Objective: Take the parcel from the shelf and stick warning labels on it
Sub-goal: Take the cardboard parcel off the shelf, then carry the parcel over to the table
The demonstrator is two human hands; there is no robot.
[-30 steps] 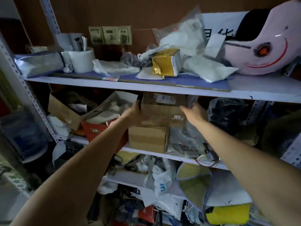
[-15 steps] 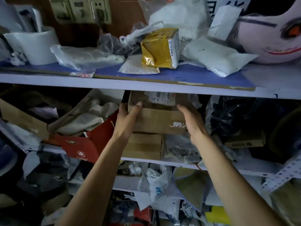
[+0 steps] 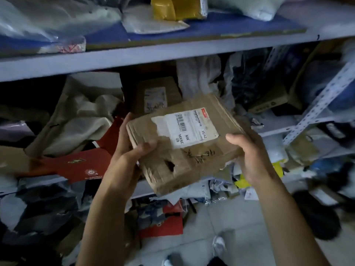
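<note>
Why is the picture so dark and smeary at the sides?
Head view: dim light, with deep shadow under the shelf; the bags at the edges smear with motion blur; the wide lens bends the shelf line; the parcel in the middle is sharp enough that its label is partly readable.

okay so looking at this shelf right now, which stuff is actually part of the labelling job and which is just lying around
Part of the job:
cardboard parcel
left hand
right hand

Just lying about:
gold packet
red box
second carton
white bags
</note>
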